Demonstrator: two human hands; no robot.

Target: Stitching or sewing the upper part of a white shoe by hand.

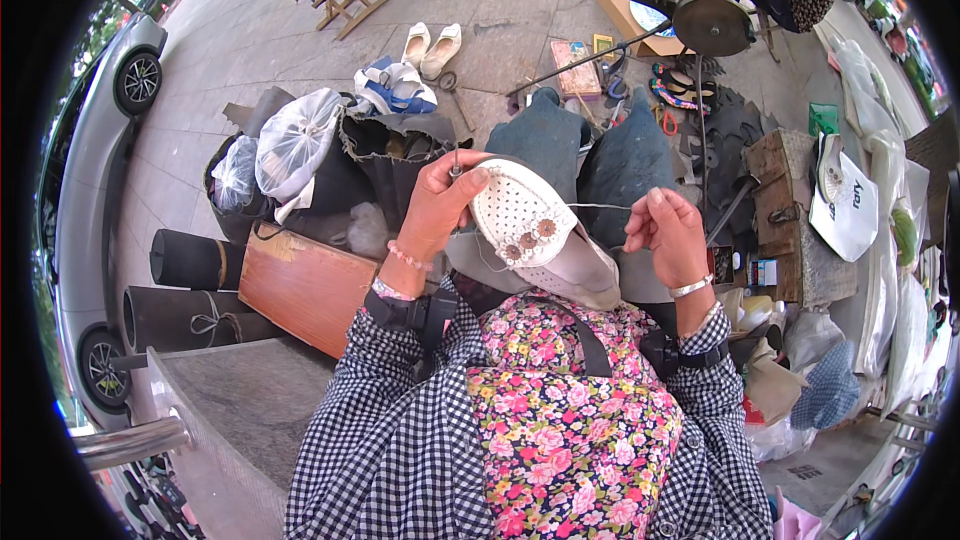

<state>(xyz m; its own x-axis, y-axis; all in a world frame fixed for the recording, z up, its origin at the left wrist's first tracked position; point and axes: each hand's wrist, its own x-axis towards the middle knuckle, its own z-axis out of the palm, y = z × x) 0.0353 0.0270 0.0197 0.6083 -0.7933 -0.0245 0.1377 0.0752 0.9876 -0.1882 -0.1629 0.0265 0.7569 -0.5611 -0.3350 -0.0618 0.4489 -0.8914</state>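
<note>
My left hand (432,208) grips a white perforated shoe (515,202) over my lap, its toe upper decorated with small brown flowers. A slim pointed metal tool (456,168) stands up between the same hand's fingers; its kind is hard to make out. From the shoe's edge a pale thread (600,206) runs taut to my right hand (667,238), whose fingers pinch its end. Below the upper, the shoe's greyish inner side or sole (590,275) faces my flowered apron (570,430).
Black bags (395,155) with plastic-wrapped bundles stand left, beside a reddish wooden board (300,285) and dark rolls (190,260). White shoes (432,48) and scissors (450,85) lie ahead. A hand-cranked machine (710,20) stands front right, a wooden box (785,210) at right.
</note>
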